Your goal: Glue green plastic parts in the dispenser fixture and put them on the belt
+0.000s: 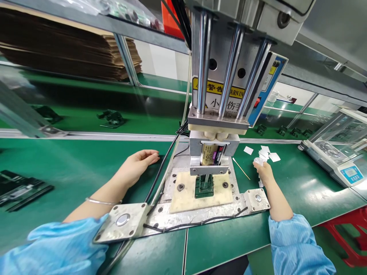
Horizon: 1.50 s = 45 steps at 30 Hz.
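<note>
On the left side of the press, my left hand (140,163) rests over the green bench, fingers loosely curled together and nothing visible in them. My right hand (265,172), to the right of the press, pinches a crumpled white wipe (259,162). Small white paper squares (264,154) lie just beyond its fingers. A cotton swab (241,169) lies between that hand and the press. Under the ram of the press (215,122), a dark green plastic part (204,187) sits on the cream fixture plate (179,204), below a gold cylinder holding a dispenser cartridge (211,154).
Two push-button boxes (122,219) flank the press base, joined by black cable. A digital scale (338,162) with a glass shield stands at right. Green assemblies (20,189) lie at left. Stacked brown cardboard (63,46) fills a rear shelf. A red stool (344,235) stands below right.
</note>
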Each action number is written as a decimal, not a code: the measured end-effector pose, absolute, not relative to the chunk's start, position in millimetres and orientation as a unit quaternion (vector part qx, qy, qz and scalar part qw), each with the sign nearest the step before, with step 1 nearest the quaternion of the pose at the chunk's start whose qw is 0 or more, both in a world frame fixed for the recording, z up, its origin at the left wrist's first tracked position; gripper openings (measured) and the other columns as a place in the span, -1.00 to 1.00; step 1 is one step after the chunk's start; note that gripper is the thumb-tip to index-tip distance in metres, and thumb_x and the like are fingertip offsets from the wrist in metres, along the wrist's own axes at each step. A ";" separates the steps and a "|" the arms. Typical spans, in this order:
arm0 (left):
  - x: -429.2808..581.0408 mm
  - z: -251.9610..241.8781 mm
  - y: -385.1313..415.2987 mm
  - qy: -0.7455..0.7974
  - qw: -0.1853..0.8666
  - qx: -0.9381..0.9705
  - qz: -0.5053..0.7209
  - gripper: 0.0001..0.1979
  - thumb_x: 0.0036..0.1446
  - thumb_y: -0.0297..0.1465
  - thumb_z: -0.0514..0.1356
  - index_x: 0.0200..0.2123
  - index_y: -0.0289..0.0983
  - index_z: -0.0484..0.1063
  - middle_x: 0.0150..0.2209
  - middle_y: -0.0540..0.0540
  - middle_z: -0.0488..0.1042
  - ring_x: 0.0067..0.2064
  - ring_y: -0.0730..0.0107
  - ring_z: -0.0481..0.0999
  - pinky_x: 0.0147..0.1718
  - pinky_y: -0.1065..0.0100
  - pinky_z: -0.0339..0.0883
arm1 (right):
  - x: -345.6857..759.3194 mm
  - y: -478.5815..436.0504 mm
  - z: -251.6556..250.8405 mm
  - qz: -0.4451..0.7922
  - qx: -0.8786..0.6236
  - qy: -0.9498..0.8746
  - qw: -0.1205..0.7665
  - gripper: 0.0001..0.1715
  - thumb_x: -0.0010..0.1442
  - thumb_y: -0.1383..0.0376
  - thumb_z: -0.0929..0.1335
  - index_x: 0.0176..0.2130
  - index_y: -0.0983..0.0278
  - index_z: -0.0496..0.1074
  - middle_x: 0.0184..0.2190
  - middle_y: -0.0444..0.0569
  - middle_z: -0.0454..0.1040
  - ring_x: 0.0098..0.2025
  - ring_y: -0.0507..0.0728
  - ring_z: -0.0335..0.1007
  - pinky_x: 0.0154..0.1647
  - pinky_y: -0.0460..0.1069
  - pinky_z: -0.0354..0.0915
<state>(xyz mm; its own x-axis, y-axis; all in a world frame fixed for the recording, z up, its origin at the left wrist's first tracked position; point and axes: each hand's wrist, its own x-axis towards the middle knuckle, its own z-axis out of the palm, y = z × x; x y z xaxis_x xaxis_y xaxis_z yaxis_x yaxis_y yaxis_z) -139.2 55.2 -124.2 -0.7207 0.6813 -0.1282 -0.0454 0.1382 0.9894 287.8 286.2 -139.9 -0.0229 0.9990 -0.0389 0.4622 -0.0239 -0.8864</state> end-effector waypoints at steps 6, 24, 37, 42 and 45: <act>-138.2 -123.4 55.5 0.694 0.295 0.220 0.619 -0.33 -0.58 -0.14 0.56 -0.31 -0.28 0.50 -0.29 -0.01 0.54 -0.15 0.33 0.48 -0.05 0.38 0.37 | 288.1 288.3 -141.6 0.378 -0.605 -0.604 0.355 -0.56 -0.19 -0.07 0.39 -0.52 0.25 0.40 -0.60 -0.09 0.35 -0.46 0.15 0.28 -0.39 0.01 0.16; -136.2 -127.6 55.4 0.679 0.295 0.224 0.634 -0.46 -0.33 -0.27 0.53 -0.26 -0.35 0.46 -0.29 0.01 0.50 -0.20 0.44 0.47 0.05 0.36 0.34 | 294.3 288.4 -140.1 0.383 -0.582 -0.623 0.356 -0.56 -0.16 -0.03 0.39 -0.50 0.31 0.47 -0.65 -0.06 0.37 -0.52 0.13 0.30 -0.47 -0.02 0.18; -125.3 -119.3 55.0 0.672 0.299 0.229 0.637 -0.71 -0.03 -0.39 0.40 -0.25 -0.37 0.45 -0.31 0.01 0.45 -0.24 0.52 0.44 0.10 0.28 0.29 | 297.2 287.4 -138.1 0.355 -0.592 -0.632 0.352 -0.61 -0.05 0.00 0.42 -0.45 0.29 0.42 -0.59 -0.09 0.35 -0.47 0.11 0.28 -0.45 -0.02 0.17; -119.5 -94.2 46.1 0.671 0.266 0.278 0.634 -0.57 -0.13 -0.29 0.46 -0.20 -0.37 0.48 -0.23 -0.03 0.48 -0.20 0.43 0.45 0.16 0.20 0.28 | 296.2 287.4 -138.2 0.345 -0.592 -0.637 0.354 -0.63 -0.06 0.01 0.42 -0.47 0.27 0.41 -0.57 -0.07 0.37 -0.43 0.14 0.32 -0.42 -0.01 0.20; -99.8 -58.7 39.1 0.649 0.256 0.395 0.597 -0.47 -0.09 -0.22 0.45 -0.07 -0.34 0.48 -0.09 -0.12 0.51 -0.03 0.27 0.49 0.19 0.15 0.28 | 294.7 285.6 -137.8 0.350 -0.598 -0.629 0.354 -0.64 -0.09 0.02 0.43 -0.49 0.27 0.42 -0.58 -0.07 0.36 -0.44 0.15 0.30 -0.45 -0.01 0.18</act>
